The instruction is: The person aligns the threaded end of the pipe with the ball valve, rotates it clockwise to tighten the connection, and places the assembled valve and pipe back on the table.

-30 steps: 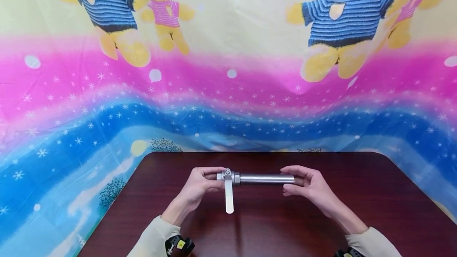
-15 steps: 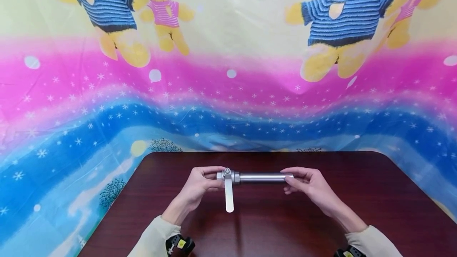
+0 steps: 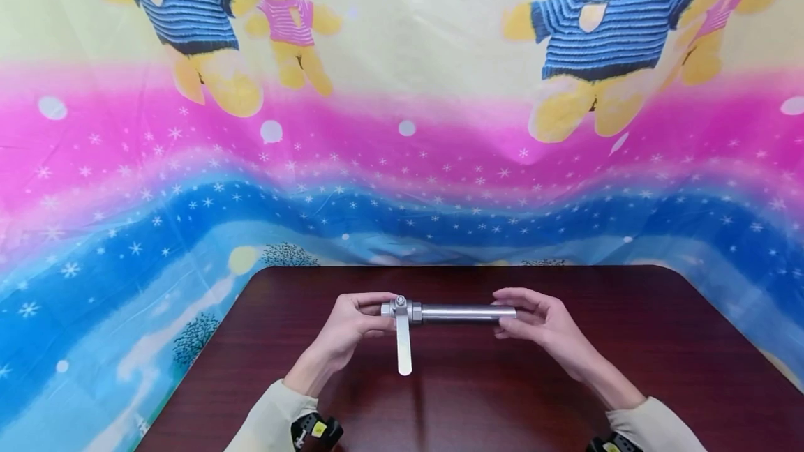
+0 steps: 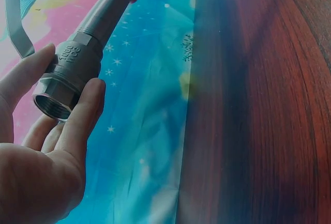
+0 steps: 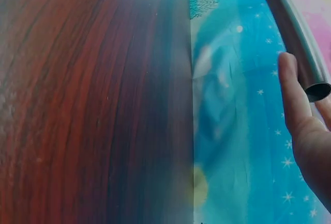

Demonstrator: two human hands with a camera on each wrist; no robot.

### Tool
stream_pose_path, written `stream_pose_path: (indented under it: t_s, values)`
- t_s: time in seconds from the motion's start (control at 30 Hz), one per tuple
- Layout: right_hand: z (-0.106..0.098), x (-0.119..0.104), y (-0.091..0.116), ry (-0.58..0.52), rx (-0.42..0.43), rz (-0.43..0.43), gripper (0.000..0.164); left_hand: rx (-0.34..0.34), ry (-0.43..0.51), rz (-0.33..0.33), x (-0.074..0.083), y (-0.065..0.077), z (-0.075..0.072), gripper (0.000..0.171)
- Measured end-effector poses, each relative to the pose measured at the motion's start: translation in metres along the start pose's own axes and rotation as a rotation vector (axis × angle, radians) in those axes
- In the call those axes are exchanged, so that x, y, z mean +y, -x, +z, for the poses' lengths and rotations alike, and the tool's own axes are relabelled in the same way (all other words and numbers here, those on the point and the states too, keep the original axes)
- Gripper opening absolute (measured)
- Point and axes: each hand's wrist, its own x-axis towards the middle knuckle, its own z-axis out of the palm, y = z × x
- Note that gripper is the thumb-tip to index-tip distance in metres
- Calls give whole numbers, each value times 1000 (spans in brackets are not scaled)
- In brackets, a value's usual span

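A steel ball valve with a long flat lever is held above the table by my left hand, thumb and fingers gripping its body. In the left wrist view the valve shows raised lettering and a threaded open end facing the palm. A straight metal pipe runs rightward out of the valve's other end, roughly level. My right hand holds the pipe's free end between thumb and fingers. The right wrist view shows the thumb along the pipe and its hollow end; the other fingers are mostly hidden.
Beneath the hands lies a dark red-brown wooden table with rounded far corners. A printed cloth with bears and snowflakes hangs behind and beside it. Black devices are strapped at both wrists, by the pale sleeves.
My right thumb moved up onto the pipe's end, then slid down to its lower edge as the fingers shifted on it. The left hand and valve stay almost still, lever pointing toward me.
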Motion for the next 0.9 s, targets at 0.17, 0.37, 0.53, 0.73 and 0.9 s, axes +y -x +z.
stream_pose_path:
  t_s: [0.17, 0.37, 0.53, 0.73, 0.9]
  values:
    - [-1, 0, 0, 2, -23, -6, 33, -1, -4, 0, 0, 0, -1, 49]
    - [-1, 0, 0, -16, -48, -11, 37, -6, -1, 3, 0, -1, 0, 49]
    - [-2, 0, 0, 0, -44, 15, 34, -5, 4, -5, 0, -2, 0, 51]
    - [-2, 0, 1, 41, -50, 8, 39, -8, 5, -4, -1, -2, 0, 50]
    - [0, 0, -1, 71, -22, 39, 36, -6, -4, 0, 0, -1, 0, 49]
